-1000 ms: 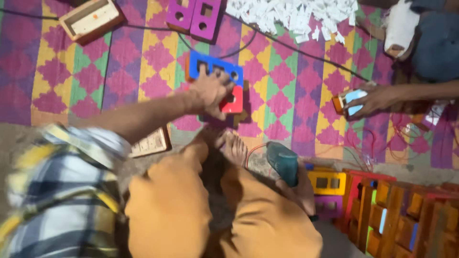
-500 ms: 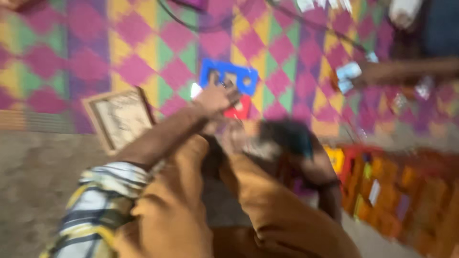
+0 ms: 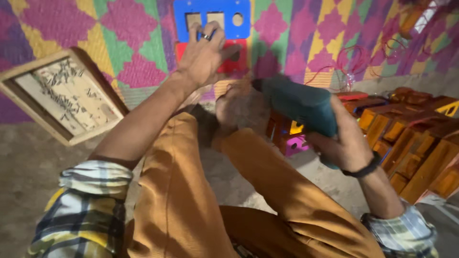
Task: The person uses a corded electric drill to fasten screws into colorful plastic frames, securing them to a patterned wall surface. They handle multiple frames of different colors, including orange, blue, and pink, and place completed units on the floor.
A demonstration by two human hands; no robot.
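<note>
A teal power drill (image 3: 299, 102), blurred, is held level above the mat. A red board (image 3: 234, 61) lies flat, apparently overlapping the blue cut-out board (image 3: 213, 18).

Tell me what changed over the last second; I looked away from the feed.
The right hand has brought the teal power drill up from beside the leg, its nose aimed toward the red panel. The left hand stays pressed on the red panel below the blue panel. The tray of nails is unmoved.
</note>
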